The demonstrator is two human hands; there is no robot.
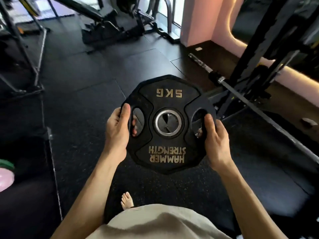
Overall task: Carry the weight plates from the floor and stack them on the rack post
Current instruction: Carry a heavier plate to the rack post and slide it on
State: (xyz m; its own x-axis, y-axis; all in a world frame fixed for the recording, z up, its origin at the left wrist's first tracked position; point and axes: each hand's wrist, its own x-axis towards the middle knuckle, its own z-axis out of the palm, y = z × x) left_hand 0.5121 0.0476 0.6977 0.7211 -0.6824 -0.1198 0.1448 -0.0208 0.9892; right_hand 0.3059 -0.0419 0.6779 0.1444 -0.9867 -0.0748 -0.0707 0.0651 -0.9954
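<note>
Plate up off the floor! Both hands are on the 5 kg weight plate (168,124), carried flat at waist height above the rubber floor (82,80). Left hand (117,133) and right hand (215,140) each curl through a side grip slot, thumbs on top. It's rigid, dense and rubber-coated, so probably grippy; those slots are the right hold. The rack frame (255,62) stands nearby on the right.

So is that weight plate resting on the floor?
No, both the left hand and right hand hold the 5 kg weight plate in the air.
</note>
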